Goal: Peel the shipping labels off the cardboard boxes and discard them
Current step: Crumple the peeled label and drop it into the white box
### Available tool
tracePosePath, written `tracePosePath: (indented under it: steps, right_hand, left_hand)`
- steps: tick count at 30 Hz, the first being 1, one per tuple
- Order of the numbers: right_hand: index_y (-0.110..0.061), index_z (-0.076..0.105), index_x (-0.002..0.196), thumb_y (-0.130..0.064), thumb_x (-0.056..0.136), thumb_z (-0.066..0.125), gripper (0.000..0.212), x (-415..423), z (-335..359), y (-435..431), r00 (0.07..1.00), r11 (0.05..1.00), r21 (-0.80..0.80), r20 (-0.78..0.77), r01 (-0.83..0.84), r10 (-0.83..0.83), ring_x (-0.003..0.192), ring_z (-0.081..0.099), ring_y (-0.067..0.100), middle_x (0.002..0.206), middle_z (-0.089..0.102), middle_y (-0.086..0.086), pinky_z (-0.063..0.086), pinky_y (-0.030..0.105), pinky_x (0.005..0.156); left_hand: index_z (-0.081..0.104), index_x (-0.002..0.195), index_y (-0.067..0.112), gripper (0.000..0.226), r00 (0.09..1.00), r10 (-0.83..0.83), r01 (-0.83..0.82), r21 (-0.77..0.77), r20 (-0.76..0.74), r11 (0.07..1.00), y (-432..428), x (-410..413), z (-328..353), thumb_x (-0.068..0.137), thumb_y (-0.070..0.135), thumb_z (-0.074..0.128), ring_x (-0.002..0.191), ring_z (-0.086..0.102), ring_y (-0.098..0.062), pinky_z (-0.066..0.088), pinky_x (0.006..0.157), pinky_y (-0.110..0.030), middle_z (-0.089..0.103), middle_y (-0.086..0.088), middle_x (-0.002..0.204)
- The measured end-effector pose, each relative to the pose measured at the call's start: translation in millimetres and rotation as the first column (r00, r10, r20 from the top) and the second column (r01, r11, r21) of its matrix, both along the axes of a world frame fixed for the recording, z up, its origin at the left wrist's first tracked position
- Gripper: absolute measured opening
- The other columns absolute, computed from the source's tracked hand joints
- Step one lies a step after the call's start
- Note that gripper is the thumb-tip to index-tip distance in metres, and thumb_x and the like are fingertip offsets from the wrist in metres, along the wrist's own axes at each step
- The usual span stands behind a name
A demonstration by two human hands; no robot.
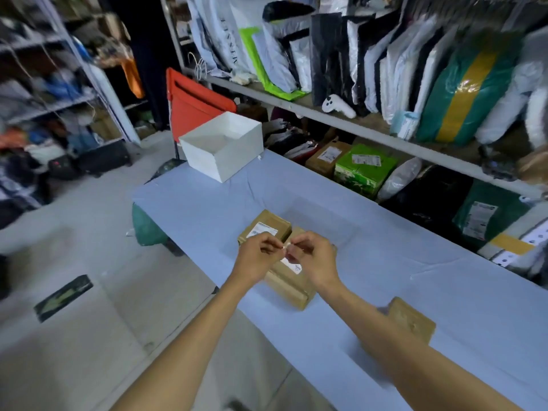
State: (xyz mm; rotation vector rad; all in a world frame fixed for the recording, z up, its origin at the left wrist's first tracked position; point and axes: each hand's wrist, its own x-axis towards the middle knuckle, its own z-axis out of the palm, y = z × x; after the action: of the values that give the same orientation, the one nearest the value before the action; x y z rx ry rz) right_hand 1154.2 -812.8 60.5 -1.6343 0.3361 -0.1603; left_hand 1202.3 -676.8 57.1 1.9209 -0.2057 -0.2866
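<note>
- Storeroom: a long table point(415, 256) under a pale blue cloth, with a metal shelf point(326, 110) of bagged parcels along its far side from 12 to 3 o'clock.
- The left hand point(257, 258) and right hand point(315, 261) are raised over the table centre with fingertips meeting. Each pinches an end of a small white scrap of label point(285, 248); the detail is blurred.
- Directly below the hands lies the near brown cardboard box point(292, 289). A white label patch point(294, 267) shows on its top between the wrists.
- The far brown cardboard box point(272, 222) touches it at 11 o'clock. A white shipping label point(264, 232) on its top is partly hidden by the left hand.
- A plain brown cardboard box point(412, 318) sits apart at 4 o'clock, behind the right forearm.
- An open white square bin point(222, 149) stands at 11 o'clock on the far table end, well apart.
</note>
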Motion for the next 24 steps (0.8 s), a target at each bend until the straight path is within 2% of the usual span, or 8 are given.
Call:
tracePosePath:
  steps: [2, 5, 8, 10, 13, 16, 21, 24]
  right_hand:
    - [-0.003, 0.058, 0.082, 0.01, 0.085, 0.061, 0.014, 14.5, 4.9, 20.9, 1.0, 0.999, 0.023, 0.012, -0.026, 0.026, 0.061, 0.068, 0.012, 0.068, 0.067, 0.006, 0.058, 0.029, 0.066]
    - [0.0, 0.057, 0.082, 0.012, 0.084, 0.062, 0.013, 40.5, 11.3, 54.1, 0.996, 0.996, -0.006, 0.018, -0.09, 0.09, 0.064, 0.069, 0.012, 0.067, 0.069, 0.012, 0.055, 0.022, 0.065]
    - [-0.005, 0.062, 0.082, 0.004, 0.078, 0.072, 0.014, 72.8, 12.8, 84.4, 0.997, 0.99, -0.113, -0.011, -0.082, 0.081, 0.067, 0.067, 0.019, 0.073, 0.069, 0.014, 0.056, 0.032, 0.071]
    - [-0.013, 0.065, 0.079, 0.0, 0.076, 0.075, 0.017, 97.3, 15.6, 103.0, 0.996, 0.979, -0.185, -0.042, -0.085, 0.079, 0.067, 0.063, 0.017, 0.072, 0.067, 0.005, 0.054, 0.031, 0.07]
    - [-0.014, 0.067, 0.077, -0.003, 0.077, 0.075, 0.013, 131.1, 22.7, 130.6, 0.994, 0.962, -0.25, -0.048, -0.109, 0.1, 0.064, 0.06, 0.011, 0.071, 0.065, -0.002, 0.05, 0.023, 0.064]
    - [-0.016, 0.068, 0.077, -0.007, 0.075, 0.076, 0.012, 155.8, 19.7, 154.4, 0.989, 0.928, -0.342, -0.045, -0.147, 0.14, 0.064, 0.062, 0.009, 0.071, 0.067, -0.004, 0.052, 0.026, 0.066]
    - [-0.019, 0.069, 0.075, -0.007, 0.073, 0.075, 0.013, 199.3, 9.6, 172.3, 0.985, 0.886, -0.432, -0.103, -0.168, 0.137, 0.065, 0.065, 0.011, 0.071, 0.066, -0.007, 0.053, 0.028, 0.07]
    - [-0.015, 0.069, 0.078, -0.007, 0.074, 0.074, 0.011, 243.8, 5.9, 175.6, 0.982, 0.846, -0.499, -0.102, -0.189, 0.159, 0.067, 0.067, 0.014, 0.073, 0.068, -0.003, 0.053, 0.027, 0.068]
  left_hand:
    - [0.065, 0.075, 0.016, 0.013, 1.0, 0.003, -0.003, -0.012, 0.001, 1.0, 22.7, 14.0, 1.3, 0.078, 0.009, 0.076, 0.073, 0.063, -0.014, 0.048, 0.067, -0.012, 0.069, -0.003, 0.079]
    - [0.068, 0.083, 0.007, 0.012, 1.0, 0.005, -0.006, -0.02, -0.011, 1.0, 63.4, 35.9, 3.4, 0.078, 0.013, 0.077, 0.073, 0.064, -0.013, 0.05, 0.068, -0.013, 0.072, -0.011, 0.086]
    - [0.069, 0.084, 0.011, 0.012, 1.0, 0.009, -0.01, 0.023, 0.019, 1.0, 101.1, 60.2, 7.4, 0.078, 0.018, 0.078, 0.071, 0.063, -0.007, 0.047, 0.066, -0.009, 0.073, -0.006, 0.087]
    - [0.069, 0.084, 0.015, 0.01, 0.999, -0.003, 0.0, 0.079, 0.039, 0.997, 125.9, 81.1, 11.4, 0.079, 0.019, 0.076, 0.074, 0.064, -0.007, 0.046, 0.067, -0.008, 0.072, -0.006, 0.088]
    - [0.068, 0.084, 0.021, 0.007, 0.996, -0.017, 0.001, 0.182, 0.084, 0.983, 161.2, 115.7, 17.4, 0.08, 0.023, 0.074, 0.077, 0.064, -0.006, 0.051, 0.074, -0.018, 0.071, 0.001, 0.087]
    - [0.066, 0.082, 0.024, 0.007, 0.993, -0.037, 0.008, 0.255, 0.108, 0.967, 186.2, 142.9, 14.6, 0.079, 0.025, 0.073, 0.077, 0.065, -0.01, 0.055, 0.075, -0.029, 0.07, 0.004, 0.085]
    - [0.067, 0.085, 0.022, 0.008, 0.996, -0.046, 0.021, 0.311, 0.072, 0.95, 205.0, 187.6, 5.5, 0.081, 0.025, 0.073, 0.077, 0.063, -0.009, 0.051, 0.065, -0.02, 0.068, 0.004, 0.085]
    - [0.067, 0.085, 0.021, 0.007, 0.998, -0.036, 0.016, 0.33, 0.056, 0.944, 214.5, 229.3, 3.4, 0.081, 0.025, 0.072, 0.08, 0.064, -0.009, 0.051, 0.065, -0.019, 0.068, 0.004, 0.087]
